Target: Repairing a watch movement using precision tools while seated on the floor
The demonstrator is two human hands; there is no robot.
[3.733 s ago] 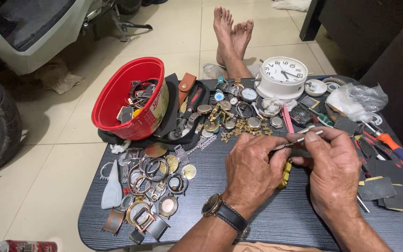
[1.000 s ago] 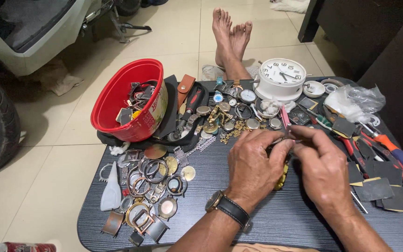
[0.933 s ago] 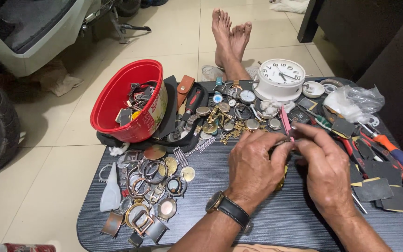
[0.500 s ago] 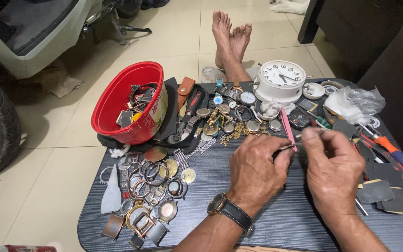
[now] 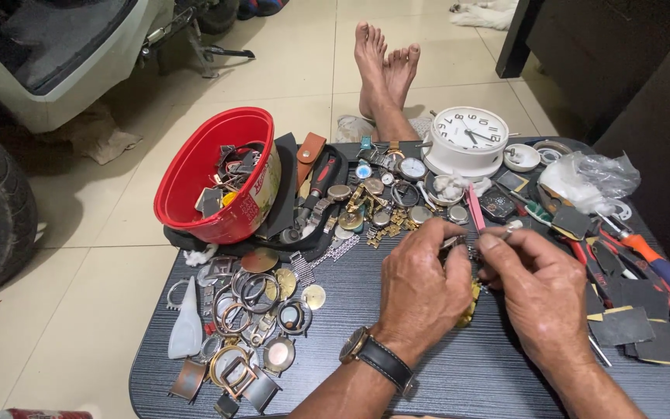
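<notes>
Head view, small watch part pinched between left hand, right hand

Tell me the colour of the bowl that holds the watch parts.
The bowl is red, inside and outside; the head view shows it clearly.

Both hands meet over the dark wood-grain desk: the left hand and right hand pinch a small gold-coloured metal watch piece between them. A round white clock stands beyond them.
</notes>
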